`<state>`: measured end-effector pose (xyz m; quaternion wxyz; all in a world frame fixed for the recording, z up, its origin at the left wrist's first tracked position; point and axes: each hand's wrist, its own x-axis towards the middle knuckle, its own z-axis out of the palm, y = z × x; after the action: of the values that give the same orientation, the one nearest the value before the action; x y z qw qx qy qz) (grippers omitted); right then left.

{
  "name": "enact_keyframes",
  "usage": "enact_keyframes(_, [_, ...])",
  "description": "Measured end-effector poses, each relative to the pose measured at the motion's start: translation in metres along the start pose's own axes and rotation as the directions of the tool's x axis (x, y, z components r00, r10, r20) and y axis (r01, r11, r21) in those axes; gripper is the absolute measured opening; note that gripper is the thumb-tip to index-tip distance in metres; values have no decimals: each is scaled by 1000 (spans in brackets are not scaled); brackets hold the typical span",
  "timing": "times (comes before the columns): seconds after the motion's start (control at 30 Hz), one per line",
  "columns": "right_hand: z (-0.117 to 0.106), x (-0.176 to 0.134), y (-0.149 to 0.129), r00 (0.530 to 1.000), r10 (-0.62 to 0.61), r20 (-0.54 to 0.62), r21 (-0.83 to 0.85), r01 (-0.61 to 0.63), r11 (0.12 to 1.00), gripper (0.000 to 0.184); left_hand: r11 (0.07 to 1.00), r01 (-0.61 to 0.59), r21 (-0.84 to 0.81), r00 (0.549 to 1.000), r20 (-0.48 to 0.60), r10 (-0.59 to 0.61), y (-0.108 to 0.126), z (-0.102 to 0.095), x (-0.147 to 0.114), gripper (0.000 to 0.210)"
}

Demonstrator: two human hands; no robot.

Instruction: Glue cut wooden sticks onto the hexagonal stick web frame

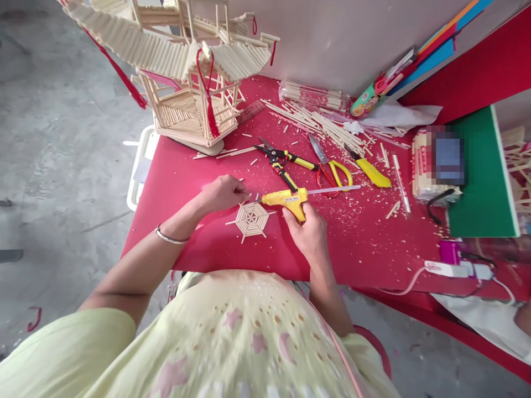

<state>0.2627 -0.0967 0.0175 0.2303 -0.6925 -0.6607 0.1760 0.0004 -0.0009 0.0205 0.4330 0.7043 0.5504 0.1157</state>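
The red desk (357, 249) carries everything; the stick pavilion (182, 61) stands at its far left corner, perhaps so that the near part gives room for working; the yellow glue gun (286, 198) is clamped by its handle in the right hand (309, 232), which points the nozzle leftward; the pliers (277, 158) lie just behind, probably for easy reach; the left hand (224, 193) has its fingertips together; whether they pinch a stick, I cannot tell; the hexagonal stick web (251, 219) lies flat between both hands, seemingly for steadiness, the nozzle beside its far edge.
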Motion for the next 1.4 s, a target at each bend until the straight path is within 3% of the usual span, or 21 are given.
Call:
enact_keyframes(0.17, [4, -5, 8, 999, 42, 15, 77, -43, 996, 43, 986, 54, 160, 996, 54, -64, 6, 0, 2, 24])
enact_keyframes(0.47, [4, -7, 13, 997, 68, 30, 116, -71, 991, 42, 973, 114, 200, 991, 51, -126, 11, 3, 0, 24])
enact_keyframes(0.77, [7, -7, 16, 999, 49, 18, 85, -51, 995, 45, 982, 72, 172, 996, 43, -80, 11, 3, 2, 18])
enact_keyframes(1.0, [6, -7, 14, 998, 56, 31, 81, -58, 995, 43, 976, 116, 187, 990, 52, -128, 9, 2, 4, 19])
enact_keyframes(1.4, [8, -8, 14, 997, 67, 45, 69, -70, 995, 43, 979, 105, 173, 979, 155, -132, 6, -5, 5, 22])
